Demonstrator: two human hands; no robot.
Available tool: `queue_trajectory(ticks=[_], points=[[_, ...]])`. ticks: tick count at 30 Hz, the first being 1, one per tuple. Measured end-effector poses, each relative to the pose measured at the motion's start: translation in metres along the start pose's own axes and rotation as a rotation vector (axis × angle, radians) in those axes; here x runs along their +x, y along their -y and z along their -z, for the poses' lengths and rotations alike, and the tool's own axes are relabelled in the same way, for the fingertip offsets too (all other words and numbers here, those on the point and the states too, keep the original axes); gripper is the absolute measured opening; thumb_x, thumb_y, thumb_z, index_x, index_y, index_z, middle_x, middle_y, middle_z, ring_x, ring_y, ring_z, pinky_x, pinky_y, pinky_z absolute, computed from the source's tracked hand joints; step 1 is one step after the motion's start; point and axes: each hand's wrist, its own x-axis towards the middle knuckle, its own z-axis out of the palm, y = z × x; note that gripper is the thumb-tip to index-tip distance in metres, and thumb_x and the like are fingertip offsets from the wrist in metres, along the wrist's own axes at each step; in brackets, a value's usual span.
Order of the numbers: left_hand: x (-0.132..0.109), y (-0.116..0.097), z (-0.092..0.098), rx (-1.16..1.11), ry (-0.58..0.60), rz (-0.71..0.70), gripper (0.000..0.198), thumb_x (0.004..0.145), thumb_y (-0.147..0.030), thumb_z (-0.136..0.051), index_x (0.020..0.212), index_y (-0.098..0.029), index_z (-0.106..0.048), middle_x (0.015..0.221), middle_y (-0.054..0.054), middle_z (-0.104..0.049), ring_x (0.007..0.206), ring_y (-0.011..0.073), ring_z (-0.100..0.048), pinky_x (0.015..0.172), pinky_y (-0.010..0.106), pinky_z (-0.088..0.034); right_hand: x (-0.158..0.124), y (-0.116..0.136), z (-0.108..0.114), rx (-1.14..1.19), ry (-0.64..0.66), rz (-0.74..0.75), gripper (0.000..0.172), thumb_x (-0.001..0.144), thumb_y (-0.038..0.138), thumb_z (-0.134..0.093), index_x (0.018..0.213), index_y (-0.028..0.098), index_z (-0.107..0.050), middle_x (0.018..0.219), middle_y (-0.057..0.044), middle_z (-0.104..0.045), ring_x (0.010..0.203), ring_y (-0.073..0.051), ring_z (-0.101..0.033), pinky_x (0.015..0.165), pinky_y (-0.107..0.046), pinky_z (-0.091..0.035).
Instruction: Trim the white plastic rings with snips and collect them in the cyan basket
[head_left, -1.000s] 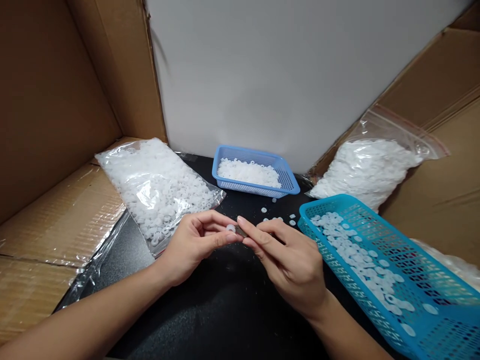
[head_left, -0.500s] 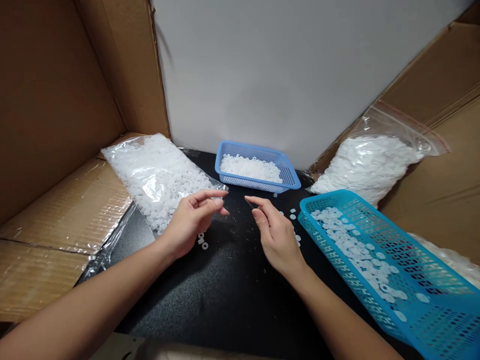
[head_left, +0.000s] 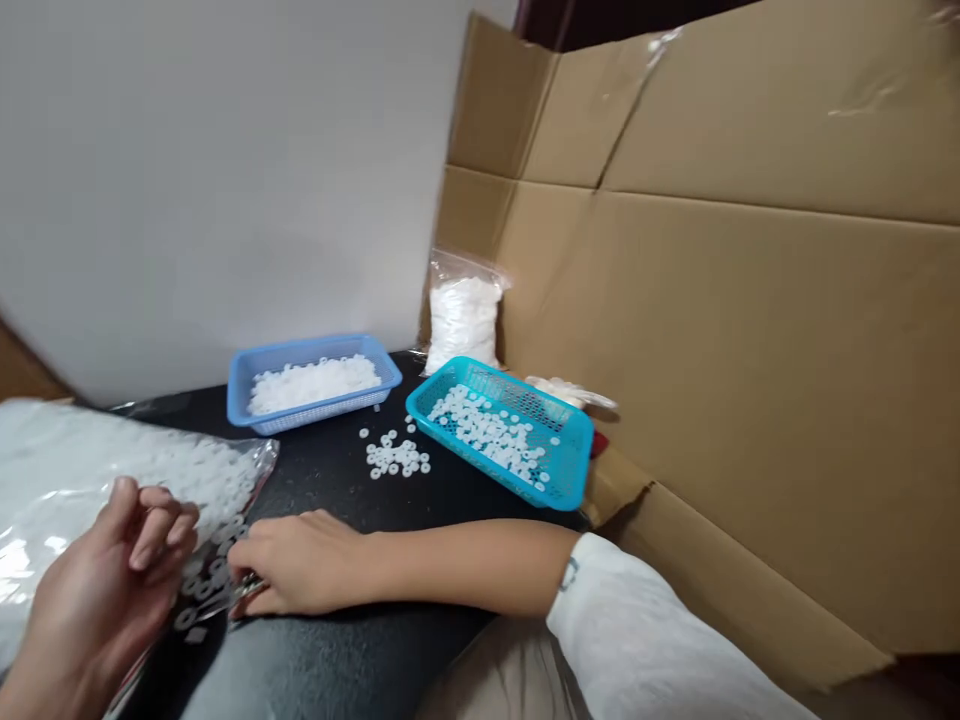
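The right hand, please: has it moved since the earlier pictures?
Yes. The right hand has left the space before the teal basket and crossed leftward to the open end of the clear bag of white rings, beside the left hand.

No readable text, label, brand or number shows anywhere. A small dark mark on the forearm (head_left: 568,574) is too blurred to read.

Glossy, crinkled clear plastic bag (head_left: 90,470) of matt white plastic rings lies under the left hand (head_left: 97,590); beyond the right hand (head_left: 300,562), perforated blue plastic baskets (head_left: 517,440) on a matt black tabletop (head_left: 352,640), matt brown cardboard (head_left: 750,380) behind.
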Motion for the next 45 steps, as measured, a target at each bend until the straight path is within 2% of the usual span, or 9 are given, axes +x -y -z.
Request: queue_trajectory(ticks=[3,8,14,21,26,30,36,40,45], points=[[-0.001,0.002,0.0,0.121,0.081,-0.009,0.028,0.097,-0.01,-0.053,0.078,-0.02,-0.072,0.045,-0.004,-0.039,0.038,0.0056,-0.034,0.033,0.01,-0.036,-0.001,0.001,0.005,-0.018,0.009,-0.001,0.026,0.096,0.041,-0.064,0.114,0.024,-0.059,0.12,-0.003,-0.066,0.098,-0.021,-0.067,0.069,-0.032,-0.052],[0.005,0.007,0.007,0.211,0.103,-0.059,0.03,0.085,0.003,-0.06,0.084,-0.022,-0.077,0.071,-0.002,-0.069,0.056,0.0071,-0.06,0.051,0.008,-0.052,-0.005,-0.002,0.002,0.224,-0.099,0.019,0.021,0.092,0.03,-0.069,0.109,0.022,-0.062,0.112,-0.003,-0.066,0.092,-0.023,-0.065,0.075,-0.034,-0.052],[-0.002,0.0,-0.005,0.193,0.21,0.006,0.018,0.097,-0.012,-0.054,0.086,-0.013,-0.069,0.046,-0.006,-0.041,0.029,0.0038,-0.025,0.026,0.01,-0.023,-0.008,-0.021,0.007,0.845,-0.51,0.081,0.016,0.08,0.009,-0.072,0.09,0.018,-0.063,0.095,0.0,-0.065,0.095,-0.014,-0.061,0.09,-0.026,-0.047],[-0.004,0.016,-0.004,0.131,0.286,0.142,0.028,0.105,-0.018,-0.046,0.086,-0.01,-0.066,0.041,-0.009,-0.031,0.029,0.0038,-0.02,0.028,0.011,-0.021,-0.015,-0.039,0.012,1.412,-0.666,0.026,0.049,0.078,0.054,-0.078,0.103,0.019,-0.054,0.092,-0.002,-0.063,0.067,-0.009,-0.056,0.048,-0.018,-0.034],[-0.011,0.031,0.004,0.059,0.273,0.176,0.028,0.104,-0.008,-0.037,0.092,-0.01,-0.062,0.065,0.001,-0.061,0.035,0.0005,-0.036,0.03,0.007,-0.02,-0.029,-0.033,0.009,1.547,-0.64,-0.012,0.054,0.069,0.051,-0.087,0.1,0.018,-0.058,0.089,-0.004,-0.065,0.069,-0.011,-0.063,0.047,-0.018,-0.037],[-0.018,0.046,0.008,0.07,0.318,0.246,0.025,0.104,-0.017,-0.048,0.087,-0.01,-0.065,0.052,-0.005,-0.05,0.029,0.0004,-0.022,0.028,0.011,-0.015,-0.035,-0.025,0.008,1.543,-0.651,-0.026,0.045,0.073,0.042,-0.088,0.098,0.018,-0.06,0.089,-0.002,-0.066,0.066,-0.01,-0.064,0.047,-0.018,-0.039],[-0.023,0.064,0.014,0.259,0.386,-0.189,0.028,0.071,-0.032,-0.091,0.09,-0.016,-0.078,0.067,-0.001,-0.069,0.049,0.0032,-0.052,0.043,0.009,-0.036,-0.048,-0.015,0.009,1.235,-0.763,0.02,0.019,0.085,0.027,-0.078,0.094,0.018,-0.064,0.089,0.0,-0.071,0.07,-0.007,-0.063,0.06,-0.018,-0.049],[-0.021,0.066,0.015,0.31,0.358,-0.369,0.015,0.076,-0.027,-0.087,0.087,-0.018,-0.082,0.088,0.004,-0.079,0.086,0.014,-0.072,0.079,0.018,-0.056,-0.051,-0.011,0.005,1.053,-0.878,0.066,0.013,0.086,0.02,-0.075,0.094,0.02,-0.065,0.09,0.0,-0.074,0.082,-0.01,-0.07,0.07,-0.019,-0.054],[-0.019,0.069,0.018,0.325,0.33,-0.529,0.016,0.076,-0.021,-0.086,0.091,-0.021,-0.08,0.09,0.0,-0.079,0.078,0.012,-0.073,0.071,0.018,-0.057,-0.05,-0.009,-0.003,1.024,-0.897,0.051,0.016,0.084,0.019,-0.077,0.096,0.021,-0.065,0.088,0.0,-0.076,0.081,-0.011,-0.072,0.067,-0.019,-0.055]])
